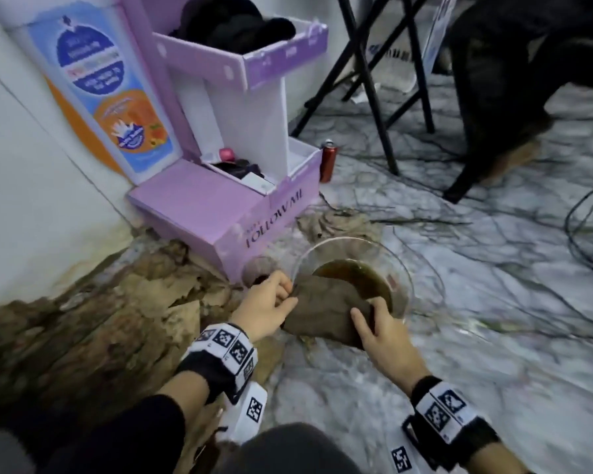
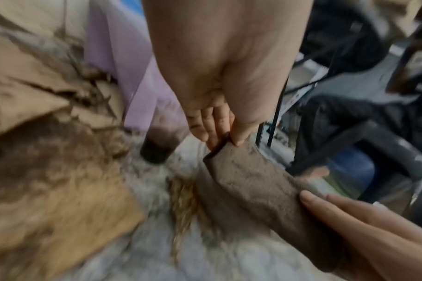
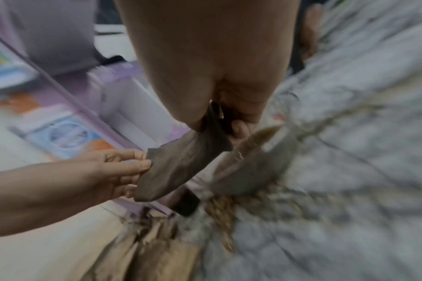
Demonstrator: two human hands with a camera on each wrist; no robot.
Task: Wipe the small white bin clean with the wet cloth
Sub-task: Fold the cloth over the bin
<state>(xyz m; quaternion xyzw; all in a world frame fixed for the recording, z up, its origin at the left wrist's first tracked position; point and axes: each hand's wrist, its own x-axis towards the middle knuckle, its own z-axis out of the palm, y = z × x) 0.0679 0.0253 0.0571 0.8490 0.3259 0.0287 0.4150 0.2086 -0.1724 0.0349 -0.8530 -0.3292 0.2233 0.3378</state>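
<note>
A wet brown cloth [image 1: 326, 309] is stretched between both hands over the near rim of a glass bowl [image 1: 353, 238] holding murky brown water [image 1: 353, 275]. My left hand [image 1: 271, 302] pinches the cloth's left corner between thumb and fingers [image 2: 219, 133]. My right hand [image 1: 374, 323] grips the cloth's right end, thumb on top, at the bowl's edge [image 3: 224, 117]. The cloth [image 2: 248, 182] hangs folded and damp between them [image 3: 178, 167]. A small round container with a dark mouth [image 1: 259, 268] lies beside the left hand; I cannot tell whether it is the bin.
A purple and white cardboard stand [image 1: 220, 213] rises just behind the hands against the wall. A red can [image 1: 328, 159] stands beside it. Torn brown cardboard [image 1: 117, 302] covers the floor at left. Black chair legs [image 1: 374, 97] and cables [image 1: 589, 234] cross the marble floor to the right.
</note>
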